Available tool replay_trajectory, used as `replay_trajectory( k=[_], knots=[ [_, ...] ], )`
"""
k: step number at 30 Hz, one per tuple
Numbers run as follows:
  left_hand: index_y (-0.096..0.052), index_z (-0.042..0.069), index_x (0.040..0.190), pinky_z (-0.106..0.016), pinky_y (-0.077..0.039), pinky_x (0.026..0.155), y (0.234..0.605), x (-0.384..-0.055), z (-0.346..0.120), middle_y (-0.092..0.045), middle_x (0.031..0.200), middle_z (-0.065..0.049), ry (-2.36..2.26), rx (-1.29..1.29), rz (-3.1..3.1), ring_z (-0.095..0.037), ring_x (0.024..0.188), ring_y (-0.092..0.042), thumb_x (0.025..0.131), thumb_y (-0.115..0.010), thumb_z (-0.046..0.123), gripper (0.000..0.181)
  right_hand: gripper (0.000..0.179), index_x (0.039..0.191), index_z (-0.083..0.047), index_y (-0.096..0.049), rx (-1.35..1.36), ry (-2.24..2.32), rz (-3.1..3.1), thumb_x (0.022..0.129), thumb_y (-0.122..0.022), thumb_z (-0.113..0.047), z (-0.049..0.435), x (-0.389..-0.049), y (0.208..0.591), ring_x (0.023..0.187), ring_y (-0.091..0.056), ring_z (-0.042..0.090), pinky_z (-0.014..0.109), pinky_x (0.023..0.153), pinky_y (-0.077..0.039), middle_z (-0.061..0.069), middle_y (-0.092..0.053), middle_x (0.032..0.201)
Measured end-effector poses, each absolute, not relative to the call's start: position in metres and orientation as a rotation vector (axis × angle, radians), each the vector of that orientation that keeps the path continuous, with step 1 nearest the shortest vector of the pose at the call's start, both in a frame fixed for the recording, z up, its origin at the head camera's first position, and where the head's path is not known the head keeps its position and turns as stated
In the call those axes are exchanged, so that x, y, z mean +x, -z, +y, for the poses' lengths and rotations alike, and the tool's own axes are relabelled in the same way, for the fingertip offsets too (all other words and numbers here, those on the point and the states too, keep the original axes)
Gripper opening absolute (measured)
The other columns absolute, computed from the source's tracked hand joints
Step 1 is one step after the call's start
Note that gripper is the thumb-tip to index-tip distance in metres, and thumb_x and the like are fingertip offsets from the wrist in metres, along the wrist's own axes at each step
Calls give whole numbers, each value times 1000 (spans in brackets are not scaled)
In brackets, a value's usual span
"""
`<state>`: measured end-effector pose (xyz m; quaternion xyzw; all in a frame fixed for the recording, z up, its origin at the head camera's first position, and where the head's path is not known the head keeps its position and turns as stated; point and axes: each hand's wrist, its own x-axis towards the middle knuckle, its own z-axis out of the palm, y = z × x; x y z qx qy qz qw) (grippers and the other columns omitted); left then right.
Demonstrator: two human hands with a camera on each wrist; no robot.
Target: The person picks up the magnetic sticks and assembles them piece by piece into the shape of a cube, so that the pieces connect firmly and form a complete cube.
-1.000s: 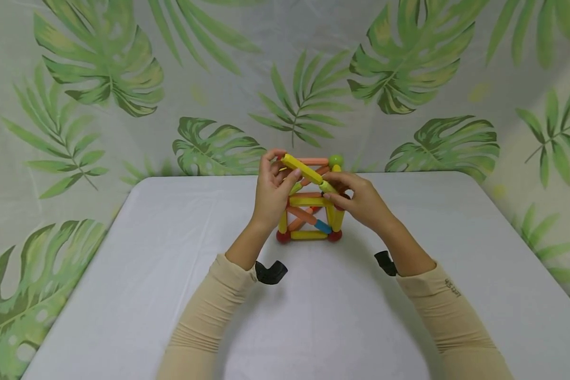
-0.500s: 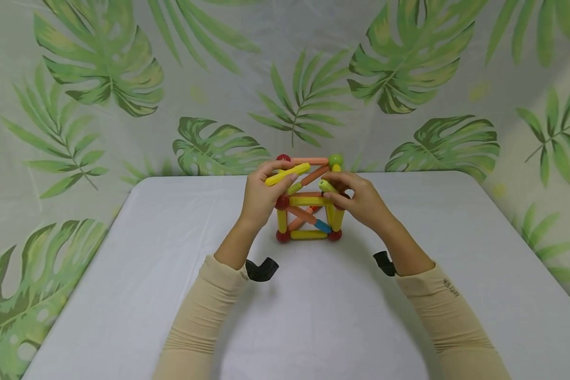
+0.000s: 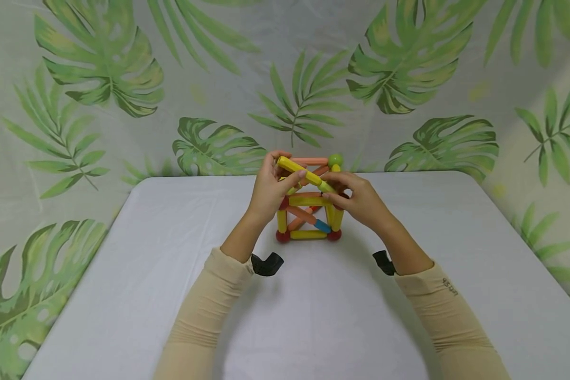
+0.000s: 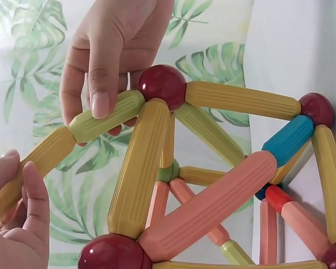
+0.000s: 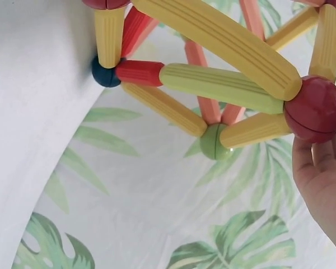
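A cube-like frame of magnetic rods and balls [image 3: 309, 201] stands on the table. My left hand [image 3: 266, 187] pinches a yellow rod [image 4: 45, 154] between thumb and fingers, above the frame's upper left side. That rod's other end meets the tip of a short light green rod [image 4: 109, 116] in the left wrist view. My right hand [image 3: 361, 198] pinches the light green rod, which joins a red ball [image 4: 163, 88] at the upper near right corner. In the right wrist view, right-hand fingers [image 5: 325, 157] show just beneath a red ball [image 5: 316, 109].
A white-covered table [image 3: 123, 295] lies under the frame, with a leaf-print cloth [image 3: 294, 68] behind. A green ball [image 3: 335, 161] tops the far right corner. A salmon and blue diagonal [image 3: 304, 214] crosses the near face. Black wrist mounts [image 3: 267, 265] hang by both sleeves.
Half a second ago my left hand had drawn the yellow rod leftward, apart from the light green rod. Now it is back to the right, the rod ends meeting. My right hand has barely moved.
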<state>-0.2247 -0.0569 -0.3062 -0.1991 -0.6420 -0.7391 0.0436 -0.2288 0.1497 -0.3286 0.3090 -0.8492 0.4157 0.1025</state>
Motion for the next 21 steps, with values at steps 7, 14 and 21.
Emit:
replay_trajectory(
  k=[7, 14, 21],
  knots=[
    [-38, 0, 118, -35, -50, 75, 292, -217, -56, -56, 102, -19, 2207, -678, -2010, -23, 83, -55, 87, -58, 4, 37, 36, 118, -14, -57, 875, -1213, -2506, 84, -63, -24, 143, -230, 327, 81, -53, 16, 28, 55, -47, 0, -57, 97],
    [-38, 6, 122, -32, -47, 81, 309, -232, -70, -50, 112, -9, 2019, -664, -2106, -20, 99, -52, 84, -64, 17, 48, 36, 117, -14, -58, 826, -1276, -2533, 85, -62, -29, 130, -234, 321, 74, -53, 17, 28, 46, -45, 1, -59, 94],
    [-46, 5, 122, -34, -39, 90, 328, -247, -86, -48, 119, -9, 1427, -608, -2447, -23, 108, -44, 84, -65, 23, 46, 32, 116, -12, -58, 640, -1309, -2609, 86, -62, -22, 122, -243, 318, 74, -54, 18, 30, 52, -47, 5, -60, 89]
  ],
)
